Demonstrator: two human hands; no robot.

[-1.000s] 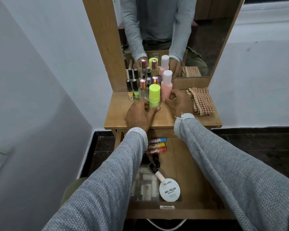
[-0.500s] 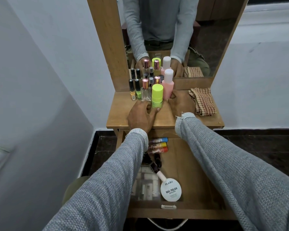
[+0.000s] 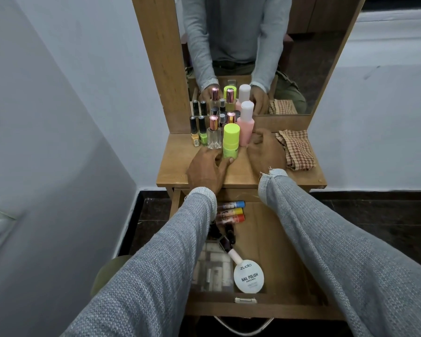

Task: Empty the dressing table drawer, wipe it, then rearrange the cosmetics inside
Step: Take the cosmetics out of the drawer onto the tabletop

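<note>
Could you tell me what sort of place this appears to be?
Probably a bedroom or dressing corner at home: a wooden dressing table with an upright mirror, cosmetic bottles grouped on top, and an open drawer holding more cosmetics.

Pale grey walls (image 3: 58, 105) meet a dark floor (image 3: 374, 215) (glossy stone), with a wood-framed mirror (image 3: 301, 57) between

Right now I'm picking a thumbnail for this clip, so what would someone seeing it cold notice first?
Probably the neon green container at the front of a cluster of bottles on the dressing table top, with the left hand gripping its base and the right hand beside the pink bottle. Next, the open drawer below, holding three bright-capped tubes and a round white nail polish wipes tub.
</note>
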